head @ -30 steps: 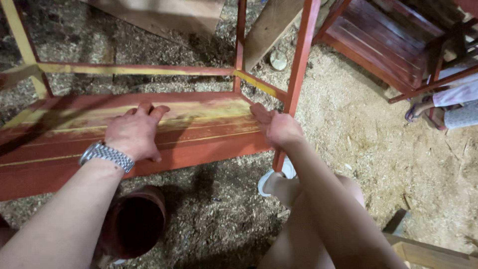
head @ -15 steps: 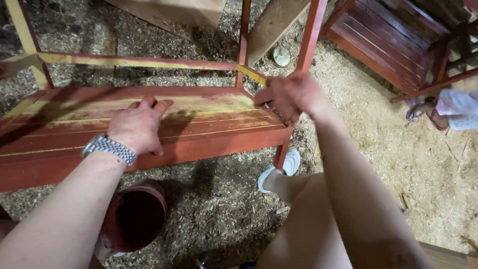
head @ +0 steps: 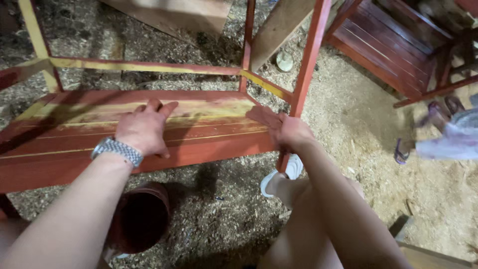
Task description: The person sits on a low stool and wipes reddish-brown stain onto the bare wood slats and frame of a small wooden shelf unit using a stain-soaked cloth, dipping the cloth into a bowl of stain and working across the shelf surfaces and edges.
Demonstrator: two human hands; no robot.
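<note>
Two bare forearms are seen reaching forward over a sawdust-strewn floor [head: 358, 164]. Nearest the camera, a reddish-brown bucket [head: 142, 219] stands on the ground beneath the left arm, and a white shoe [head: 281, 174] is visible under the right arm. A metal wristwatch [head: 117, 149] is worn on the left wrist. The left hand [head: 144, 128] is laid flat, fingers spread and released, on the red slatted shelf [head: 59, 134] of a wooden frame. The right hand [head: 281, 128] is pressed open against the shelf's right end, beside the red upright post [head: 311, 55]; nothing is grasped by either hand. Beyond the shelf, a yellow-edged rail [head: 139, 66] is crossed behind the hands. Farther right, a second red slatted frame [head: 383, 47] is set on the floor, and another person's sandalled foot [head: 440, 112] is glimpsed, blurred.
</note>
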